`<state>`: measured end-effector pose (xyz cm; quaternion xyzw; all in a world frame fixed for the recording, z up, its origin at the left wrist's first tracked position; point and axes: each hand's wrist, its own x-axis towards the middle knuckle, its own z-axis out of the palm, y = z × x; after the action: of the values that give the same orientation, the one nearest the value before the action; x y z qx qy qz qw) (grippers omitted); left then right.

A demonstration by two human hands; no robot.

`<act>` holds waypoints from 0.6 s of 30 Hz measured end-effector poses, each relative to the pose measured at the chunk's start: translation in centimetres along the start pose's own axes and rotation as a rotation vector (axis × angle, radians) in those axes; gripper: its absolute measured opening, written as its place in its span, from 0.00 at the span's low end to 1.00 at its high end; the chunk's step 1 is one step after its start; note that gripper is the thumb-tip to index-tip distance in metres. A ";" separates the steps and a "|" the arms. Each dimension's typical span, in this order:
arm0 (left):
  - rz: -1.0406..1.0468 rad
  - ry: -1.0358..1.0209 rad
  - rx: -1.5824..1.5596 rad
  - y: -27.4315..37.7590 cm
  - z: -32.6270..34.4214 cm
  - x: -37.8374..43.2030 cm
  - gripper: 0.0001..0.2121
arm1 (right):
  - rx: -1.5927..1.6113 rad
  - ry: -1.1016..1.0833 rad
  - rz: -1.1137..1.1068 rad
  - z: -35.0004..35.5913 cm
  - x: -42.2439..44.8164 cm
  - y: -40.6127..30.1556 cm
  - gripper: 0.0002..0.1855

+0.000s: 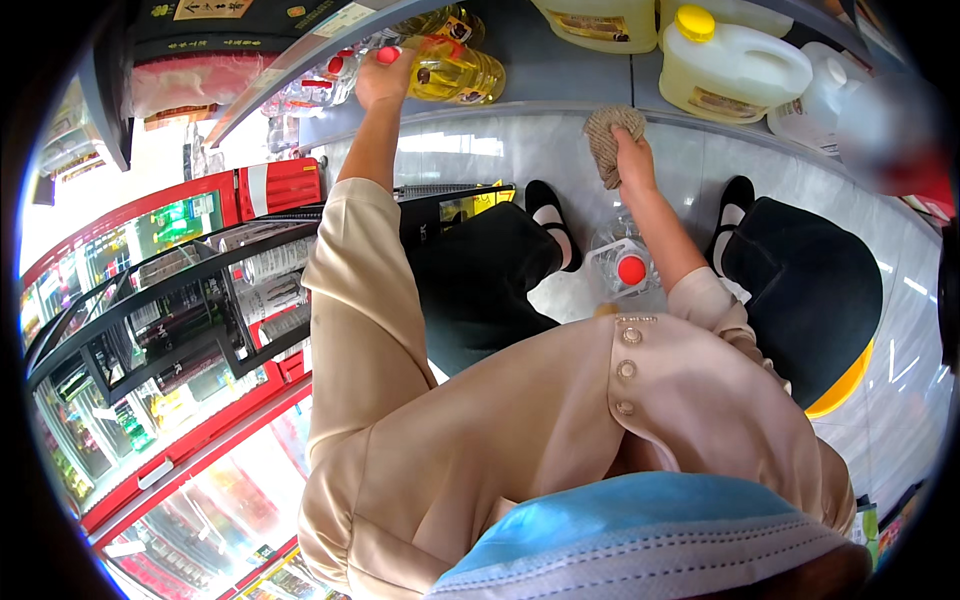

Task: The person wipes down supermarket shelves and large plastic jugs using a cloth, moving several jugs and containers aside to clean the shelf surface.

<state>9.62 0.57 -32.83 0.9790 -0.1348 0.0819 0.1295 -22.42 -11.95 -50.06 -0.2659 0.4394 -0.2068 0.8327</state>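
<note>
My left hand [385, 77] reaches onto the low shelf at the top and is closed around the red-capped neck of a bottle. A bottle of yellow cooking oil [457, 71] lies just right of that hand, and clear bottles with red caps [319, 86] are on its left. My right hand [634, 161] grips a folded beige cloth [611, 142] in front of the shelf edge. Below my right forearm, a large clear plastic jug [626, 262] with a red cap stands on the floor between my feet.
Yellow-capped jugs [720, 71] stand on the shelf [555, 67] at the upper right. To the left are a black display rack [172, 307] with cans and red-framed drink coolers [187, 457]. Part of a yellow object [844, 386] shows beside my right leg, over the tiled floor [892, 315].
</note>
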 end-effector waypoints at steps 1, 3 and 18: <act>0.037 0.002 -0.022 0.3 -0.2 -0.7 0.29 | -0.006 0.001 0.005 -0.2 0.0 0.0 0.17; 0.078 0.003 -0.053 1.1 -1.2 -2.2 0.28 | -0.027 0.015 0.022 -0.4 -0.1 -0.2 0.16; 0.415 -0.362 -0.265 6.9 -4.8 -17.8 0.23 | 0.111 -0.025 0.085 -7.1 1.5 -1.5 0.16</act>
<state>-9.91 -0.24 -30.15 0.9039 -0.3621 -0.0876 0.2104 -27.79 -15.81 -53.40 -0.2031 0.4277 -0.1919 0.8596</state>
